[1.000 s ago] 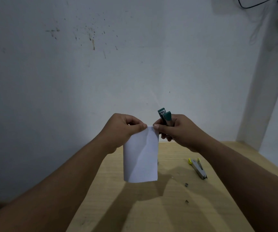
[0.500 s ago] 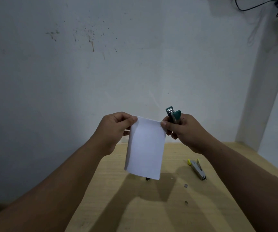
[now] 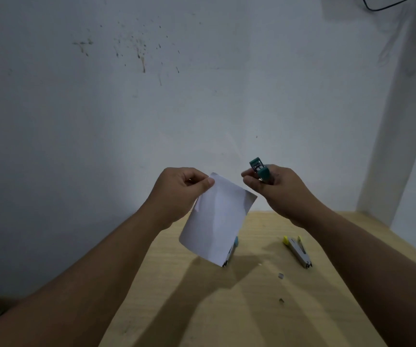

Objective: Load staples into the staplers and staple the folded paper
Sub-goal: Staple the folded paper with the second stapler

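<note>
Paper (image 3: 217, 219), white and folded, is held up above the table (image 3: 239, 309) by its upper left corner, which is pinched between the thumb and curled fingers of the left hand (image 3: 180, 189). The sheet hangs tilted, its lower edge slanting down to the right, and its upper right corner is free, just below the right hand (image 3: 274, 189) but not touching it. A green stapler (image 3: 259, 170) is gripped in the curled fingers of the right hand, its nose pointing up and to the left, with metal parts seen between its green ends; the grip of each hand is thus closed on a thing. Both hands are raised in front of a pale wall (image 3: 151, 108) marked with small dark spatters. Behind the lower right edge of the paper a blue stapler (image 3: 232, 252) lies on the table, mostly hidden by the sheet. Further right, well apart from it, a yellow stapler (image 3: 298, 251) lies opened on the wooden surface, its metal tip toward the viewer. Two small grey bits (image 3: 281, 275), perhaps staples, lie near it toward the viewer. A black cable (image 3: 382, 5) is seen at the top right of the wall.
</note>
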